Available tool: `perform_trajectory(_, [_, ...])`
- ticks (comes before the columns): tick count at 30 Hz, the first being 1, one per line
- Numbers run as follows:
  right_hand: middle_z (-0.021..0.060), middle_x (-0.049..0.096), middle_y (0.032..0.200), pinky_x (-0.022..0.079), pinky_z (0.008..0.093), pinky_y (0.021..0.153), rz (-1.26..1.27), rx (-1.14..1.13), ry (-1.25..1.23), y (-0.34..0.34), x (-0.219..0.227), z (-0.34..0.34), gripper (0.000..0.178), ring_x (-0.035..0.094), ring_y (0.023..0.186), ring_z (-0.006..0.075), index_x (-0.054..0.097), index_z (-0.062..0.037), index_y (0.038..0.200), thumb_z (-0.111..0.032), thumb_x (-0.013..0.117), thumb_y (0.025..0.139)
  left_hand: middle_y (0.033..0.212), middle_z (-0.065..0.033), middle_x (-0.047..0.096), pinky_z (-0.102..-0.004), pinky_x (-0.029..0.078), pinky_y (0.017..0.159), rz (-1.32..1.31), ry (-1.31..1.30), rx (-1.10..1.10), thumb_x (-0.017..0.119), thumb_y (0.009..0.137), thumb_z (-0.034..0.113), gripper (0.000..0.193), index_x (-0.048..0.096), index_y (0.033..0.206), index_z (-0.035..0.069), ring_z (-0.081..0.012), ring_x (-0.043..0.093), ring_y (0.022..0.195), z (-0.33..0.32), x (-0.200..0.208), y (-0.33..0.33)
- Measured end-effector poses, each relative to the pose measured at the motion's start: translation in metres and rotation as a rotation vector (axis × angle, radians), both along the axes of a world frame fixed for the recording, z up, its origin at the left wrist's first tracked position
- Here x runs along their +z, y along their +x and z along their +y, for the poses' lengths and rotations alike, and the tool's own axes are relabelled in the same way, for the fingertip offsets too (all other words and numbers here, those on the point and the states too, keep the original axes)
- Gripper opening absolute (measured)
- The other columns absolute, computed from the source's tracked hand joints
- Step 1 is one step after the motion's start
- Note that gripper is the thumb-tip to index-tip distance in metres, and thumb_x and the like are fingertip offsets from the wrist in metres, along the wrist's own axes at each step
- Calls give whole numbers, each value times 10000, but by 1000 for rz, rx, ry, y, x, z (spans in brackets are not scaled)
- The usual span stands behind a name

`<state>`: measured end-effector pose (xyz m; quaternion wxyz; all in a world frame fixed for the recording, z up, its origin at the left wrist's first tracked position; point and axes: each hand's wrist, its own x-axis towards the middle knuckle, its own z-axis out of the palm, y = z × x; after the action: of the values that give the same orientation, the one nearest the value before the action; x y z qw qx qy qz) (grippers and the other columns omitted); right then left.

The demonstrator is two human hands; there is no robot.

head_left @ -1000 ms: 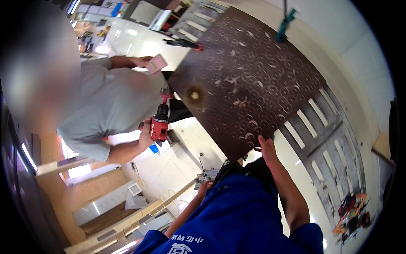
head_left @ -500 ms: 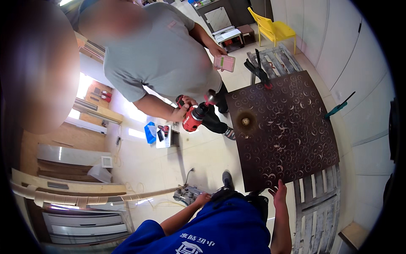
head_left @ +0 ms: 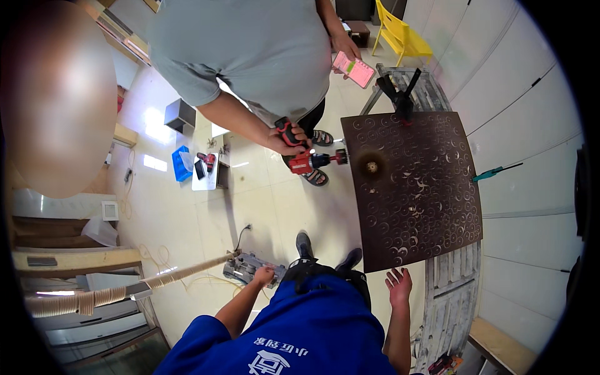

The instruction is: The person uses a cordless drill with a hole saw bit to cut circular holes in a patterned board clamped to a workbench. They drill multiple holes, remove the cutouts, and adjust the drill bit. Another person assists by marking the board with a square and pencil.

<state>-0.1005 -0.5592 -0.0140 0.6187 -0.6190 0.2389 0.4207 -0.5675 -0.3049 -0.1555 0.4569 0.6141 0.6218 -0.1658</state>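
Observation:
My right hand [head_left: 399, 287] is open beside the near edge of a dark brown board [head_left: 425, 194] and holds nothing. Rings and crescent cuts cover the board, with one burnt-looking spot at its left. My left hand [head_left: 264, 275] hangs left of my waist with its fingers curled, and no object shows in it. Across from me a person in a grey shirt holds a red and black cordless drill [head_left: 303, 164], a round cutter bit at its front, pointing at the board's left edge. The person's other hand holds a pink-screened phone [head_left: 354, 69].
A black clamp [head_left: 400, 94] grips the board's far edge; a green-handled tool [head_left: 494, 173] is at its right edge. Slatted trestles [head_left: 455, 287] support the board. A grey machine [head_left: 240, 267] with a hose stands at left. Behind are a blue bin [head_left: 182, 164] and a yellow chair [head_left: 403, 34].
The person's drill has swung from pointing up and right to pointing level at the board. The phone now shows closer and tilted. My right hand has dropped slightly away from the board.

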Motion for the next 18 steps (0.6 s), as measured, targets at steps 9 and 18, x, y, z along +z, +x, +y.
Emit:
perform_trajectory(9, [140, 571, 1263, 439, 489, 999, -26, 18, -5, -15, 4, 13, 539, 577, 1174, 333, 383, -91, 1396, -436, 489, 997, 728, -220, 634, -441, 512, 691, -56, -59, 43, 517, 779, 256, 262, 642, 728, 31, -376, 663, 734, -14, -62, -39])
perform_trajectory(18, [140, 564, 1297, 449, 480, 994, -44, 53, 31, -11, 15, 17, 529, 572, 1183, 334, 394, -88, 1422, -404, 456, 1003, 663, -41, 624, -292, 464, 512, -227, 23, 74, 566, 835, 116, 132, 673, 820, 41, -139, 570, 568, -9, -70, -18])
